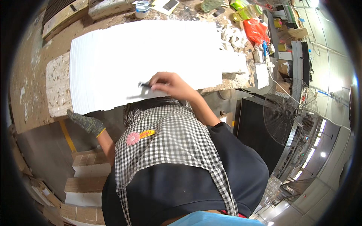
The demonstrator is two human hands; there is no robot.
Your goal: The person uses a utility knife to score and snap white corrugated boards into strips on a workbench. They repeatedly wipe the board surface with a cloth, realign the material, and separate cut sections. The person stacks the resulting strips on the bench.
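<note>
A broad stack of white sheets or panels (pixel 166 49) covers the middle of the workbench, its left edges fanned in narrow steps. Over its near part is my bare right hand (pixel 167 84), closed around a short, thin black tool (pixel 144 85); blur hides what kind it is. My left hand (pixel 86 122) wears a dark speckled work glove with a yellow cuff. Its fingers are stretched out, with the tips at the near left corner of the stack, by a paint-spattered board (pixel 58 86). Whether they touch the sheets I cannot tell.
Behind the stack are a small tub (pixel 142 10) and a phone on paper (pixel 170 5). Crumpled white cloth (pixel 232 37) and a red plastic bag (pixel 256 31) lie at the right. A caged fan (pixel 281 116) stands right of the bench; stacked cartons (pixel 85 184) stand low left.
</note>
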